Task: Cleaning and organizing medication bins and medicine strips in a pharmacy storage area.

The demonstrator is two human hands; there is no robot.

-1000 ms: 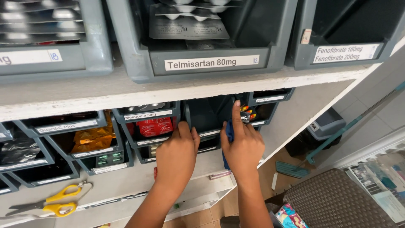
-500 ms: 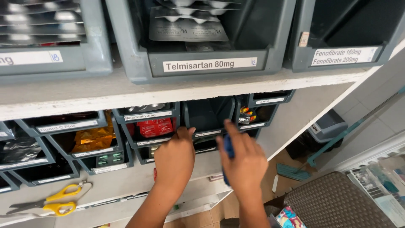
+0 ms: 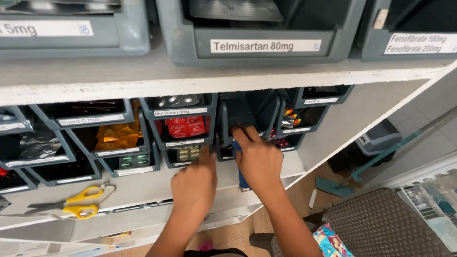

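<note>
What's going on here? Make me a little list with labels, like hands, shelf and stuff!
place: shelf with rows of small dark bins
left hand: fingertips at a low bin
right hand: on a blue thing, fingers reaching into a dark bin
beside: red packs, orange packs
on shelf: yellow scissors
lower right: brown woven seat

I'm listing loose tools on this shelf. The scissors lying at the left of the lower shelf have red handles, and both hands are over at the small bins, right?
Not quite: the head view shows the scissors have yellow handles, not red. The rest holds: they lie at the left of the lower shelf, and the left hand and right hand are at the small bins.
</note>
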